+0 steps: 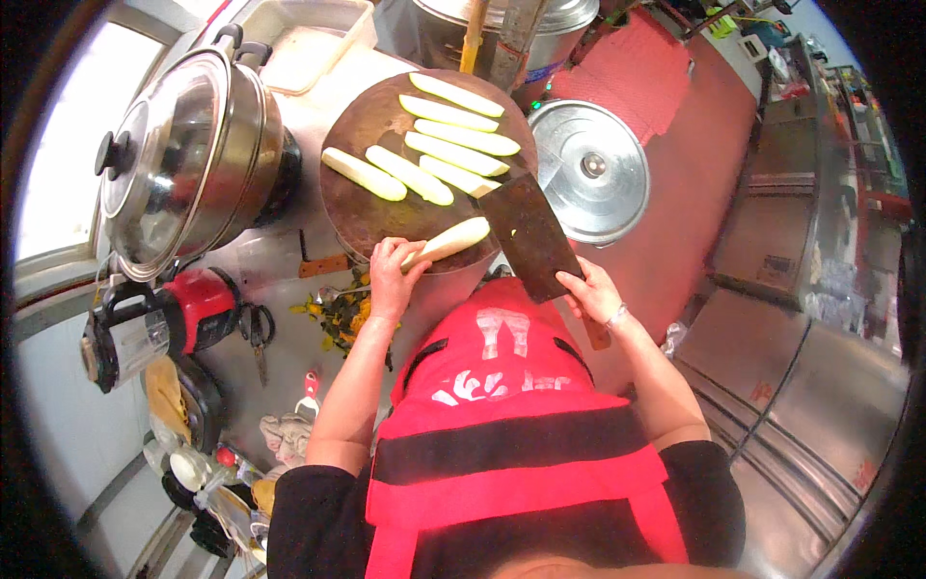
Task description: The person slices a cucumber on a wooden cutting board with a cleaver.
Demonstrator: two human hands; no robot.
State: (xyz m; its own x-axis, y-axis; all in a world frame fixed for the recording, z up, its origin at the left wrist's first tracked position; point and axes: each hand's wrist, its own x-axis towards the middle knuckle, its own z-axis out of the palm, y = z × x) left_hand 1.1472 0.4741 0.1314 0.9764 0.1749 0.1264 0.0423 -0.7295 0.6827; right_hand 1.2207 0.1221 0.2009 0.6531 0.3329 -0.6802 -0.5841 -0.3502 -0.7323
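My left hand [394, 279] grips the near end of a pale, peeled-looking vegetable piece [456, 240] at the near edge of a round wooden chopping board [427, 217]. In my right hand [589, 289] is a cleaver [528, 242], its broad dark blade slanting over the board's right edge. The blade's corner lies close to a cut vegetable piece [459, 176]. Several more long pale-green pieces lie farther back on the board, most of them side by side, with two others [364, 174] [410, 175] towards the left.
A lidded steel pot [195, 159] stands left of the board, a plastic tub [307, 54] behind it. Round metal lid [593, 166] lies to the right. Scissors [257, 336], a red-and-black appliance [199, 307] and vegetable scraps [347, 315] are at the near left.
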